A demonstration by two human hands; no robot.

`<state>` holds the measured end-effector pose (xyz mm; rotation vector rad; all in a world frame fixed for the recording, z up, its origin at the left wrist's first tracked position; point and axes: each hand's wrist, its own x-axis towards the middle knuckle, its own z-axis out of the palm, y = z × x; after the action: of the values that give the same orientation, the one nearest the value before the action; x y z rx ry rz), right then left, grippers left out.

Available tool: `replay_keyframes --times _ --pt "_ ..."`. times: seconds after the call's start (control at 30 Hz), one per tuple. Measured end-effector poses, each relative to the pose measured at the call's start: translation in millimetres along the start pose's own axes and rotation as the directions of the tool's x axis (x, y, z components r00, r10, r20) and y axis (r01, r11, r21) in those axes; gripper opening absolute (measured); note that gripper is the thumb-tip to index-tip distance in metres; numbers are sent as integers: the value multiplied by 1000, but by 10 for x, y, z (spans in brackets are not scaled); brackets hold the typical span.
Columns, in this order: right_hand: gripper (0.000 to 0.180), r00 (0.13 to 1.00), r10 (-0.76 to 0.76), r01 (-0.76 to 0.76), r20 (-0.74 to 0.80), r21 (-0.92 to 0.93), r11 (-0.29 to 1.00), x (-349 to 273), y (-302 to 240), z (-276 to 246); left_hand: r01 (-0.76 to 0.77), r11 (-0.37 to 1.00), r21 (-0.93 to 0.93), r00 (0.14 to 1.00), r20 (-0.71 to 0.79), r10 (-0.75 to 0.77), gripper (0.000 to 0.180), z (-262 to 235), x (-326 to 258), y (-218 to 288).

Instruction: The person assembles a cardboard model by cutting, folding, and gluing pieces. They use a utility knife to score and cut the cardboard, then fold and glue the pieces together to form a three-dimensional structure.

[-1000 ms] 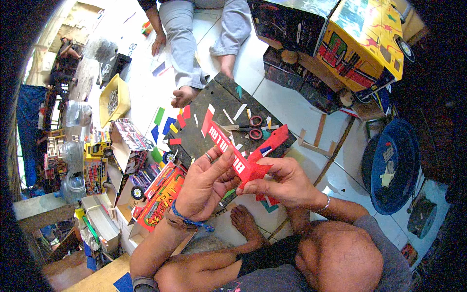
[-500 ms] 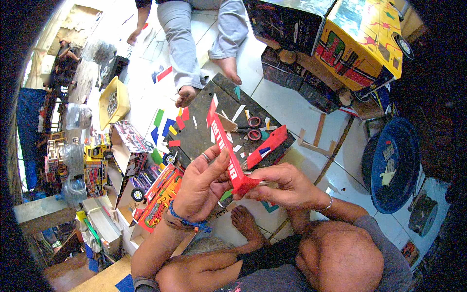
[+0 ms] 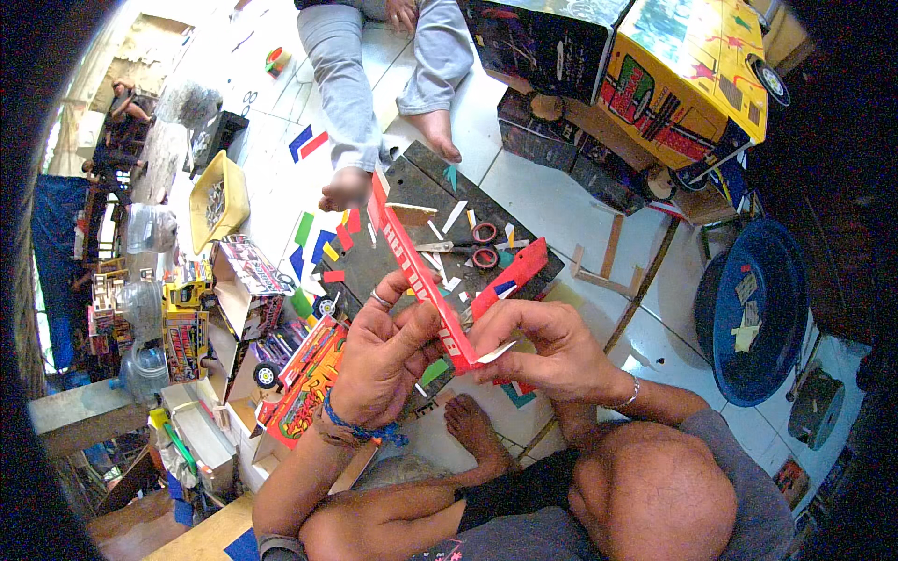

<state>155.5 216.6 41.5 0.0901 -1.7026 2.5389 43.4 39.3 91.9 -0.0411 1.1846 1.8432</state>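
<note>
Left hand (image 3: 388,360) curled, fingertips pinching the red printed paper strip (image 3: 416,271) near its lower end. Right hand (image 3: 538,346) pinching that same end just beside it, strip slanting up and away over the dark cutting board (image 3: 412,187), above red-handled scissors (image 3: 468,248).

A long red cardboard strip (image 3: 412,266) with white printed lettering runs slantwise, its near end pinched between both hands and its far end rising above the dark cutting board (image 3: 421,187) on the floor. It is stiff and flat, turned edge-up. At its near end a small white pointed tab (image 3: 493,352) sticks out sideways.
</note>
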Motion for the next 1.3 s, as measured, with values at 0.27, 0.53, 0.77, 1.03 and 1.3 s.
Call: replay_keyframes --times 0.27,0.53,0.77,1.03,1.3 --pt "14 993 92 -102 67 158 982 -43 -52 -12 -62 981 185 998 16 60 46 18 -23 7" --pt "14 962 215 -266 170 389 882 -64 -8 -9 -100 958 270 988 142 63 49 -12 -38 76" --pt "15 947 230 -307 226 410 859 -87 42 -4 -107 941 322 991 116 73 51 -1 -117 85" --pt "12 942 268 -332 202 450 829 -116 22 21 -200 915 350 975 166 149 53 9 -179 80" --pt "10 955 235 -290 180 412 864 -112 23 27 -209 906 369 967 213 137 53 -60 -190 35"
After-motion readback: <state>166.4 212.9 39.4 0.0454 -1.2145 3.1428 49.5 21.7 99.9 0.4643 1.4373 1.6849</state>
